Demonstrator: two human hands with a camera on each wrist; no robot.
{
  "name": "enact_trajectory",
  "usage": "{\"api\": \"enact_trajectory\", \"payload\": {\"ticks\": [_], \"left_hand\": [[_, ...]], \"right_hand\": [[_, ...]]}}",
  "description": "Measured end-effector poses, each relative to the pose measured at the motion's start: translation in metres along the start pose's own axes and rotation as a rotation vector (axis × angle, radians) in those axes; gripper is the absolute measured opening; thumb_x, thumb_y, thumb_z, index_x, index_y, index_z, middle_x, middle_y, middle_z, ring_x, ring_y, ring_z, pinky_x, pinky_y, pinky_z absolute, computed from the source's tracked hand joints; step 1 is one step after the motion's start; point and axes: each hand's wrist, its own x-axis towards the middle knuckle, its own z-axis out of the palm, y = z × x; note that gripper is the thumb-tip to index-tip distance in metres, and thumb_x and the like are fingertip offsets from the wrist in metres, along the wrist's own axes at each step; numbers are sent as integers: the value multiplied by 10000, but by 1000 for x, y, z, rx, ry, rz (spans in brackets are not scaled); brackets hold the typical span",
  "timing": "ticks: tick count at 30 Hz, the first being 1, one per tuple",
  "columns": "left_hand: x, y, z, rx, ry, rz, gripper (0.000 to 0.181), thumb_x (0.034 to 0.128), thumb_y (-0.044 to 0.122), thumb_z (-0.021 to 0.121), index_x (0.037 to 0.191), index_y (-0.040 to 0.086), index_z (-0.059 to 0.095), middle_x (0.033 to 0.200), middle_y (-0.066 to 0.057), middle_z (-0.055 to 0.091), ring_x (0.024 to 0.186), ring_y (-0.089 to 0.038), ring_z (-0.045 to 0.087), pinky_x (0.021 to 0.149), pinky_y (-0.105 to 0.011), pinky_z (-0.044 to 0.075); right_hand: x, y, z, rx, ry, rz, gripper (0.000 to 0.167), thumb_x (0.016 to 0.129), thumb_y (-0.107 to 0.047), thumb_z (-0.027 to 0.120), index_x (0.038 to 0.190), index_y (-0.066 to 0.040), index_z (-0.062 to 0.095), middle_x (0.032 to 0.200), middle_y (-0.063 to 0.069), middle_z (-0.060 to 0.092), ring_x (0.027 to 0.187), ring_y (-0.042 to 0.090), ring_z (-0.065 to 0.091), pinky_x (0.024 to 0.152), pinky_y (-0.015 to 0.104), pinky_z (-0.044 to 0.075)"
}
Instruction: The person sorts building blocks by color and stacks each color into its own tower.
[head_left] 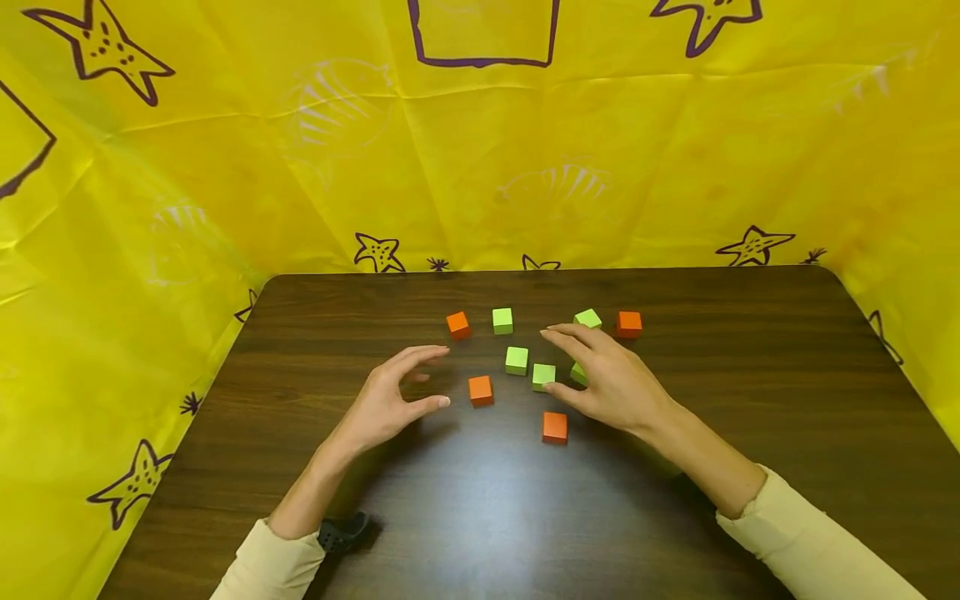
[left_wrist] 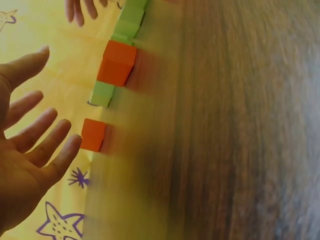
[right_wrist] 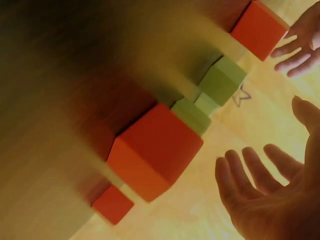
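Observation:
Orange and green cubes lie scattered on the dark wooden table. My left hand (head_left: 393,396) hovers at their left, fingers apart and holding nothing; nearest it are an orange cube (head_left: 481,391) and, farther back, another orange cube (head_left: 458,325). Over the right side of the group is my right hand (head_left: 611,375), fingers loosely bent with nothing between them. It partly covers a green cube (head_left: 578,373) and the front of another green cube (head_left: 587,318). Its thumb appears beside a green cube (head_left: 543,377); contact is unclear. In the right wrist view an orange cube (right_wrist: 155,152) looms large, apart from the palm.
Two more green cubes (head_left: 516,360) lie between the hands, one farther back. An orange cube (head_left: 555,427) sits nearest me, another orange cube (head_left: 629,324) at back right. A dark band (head_left: 345,532) is at the left wrist. Yellow printed cloth (head_left: 465,167) surrounds the table (head_left: 465,517).

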Motion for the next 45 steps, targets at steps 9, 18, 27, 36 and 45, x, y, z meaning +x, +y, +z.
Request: {"api": "enact_trajectory", "payload": {"ticks": [9,18,27,36,45], "left_hand": [[3,2,4,-60,12,-28,589,809,75,830,1349,101,596,1330,-13,594,1200,-222,571,938,-383,537],[7,-1,9,-171,-5,-45,538,820,27,807,1319,46,606,1295,-188,597,1170,-291,588,911,-398,555],[9,-2,14,-260,-41,-122,517,843,-1,775,1323,-2,585,1292,-233,596,1123,-387,622,897,-424,562],[10,1,17,-236,-52,-271,467,859,65,779,1298,69,621,1234,-190,647,1047,-308,674,803,-289,582],[14,3,23,-175,-44,-277,422,857,59,777,1259,69,645,1222,-125,664,972,-225,692,748,-290,587]], "right_hand": [[6,-6,6,86,-20,16,656,829,-360,808,1391,-124,564,1320,16,586,1153,225,597,935,424,527],[13,-14,12,120,-52,28,622,833,-349,808,1377,-147,583,1274,-5,614,1099,192,628,891,407,549],[21,-21,24,175,-72,3,495,816,-278,834,1254,-105,679,1130,6,686,920,168,659,806,343,557],[27,-28,30,215,-100,30,425,812,-249,839,1194,-110,717,1069,20,712,840,177,646,727,293,544],[32,-34,36,189,-146,70,404,808,-262,841,1172,-127,729,1005,4,725,805,143,641,659,259,510]]}}
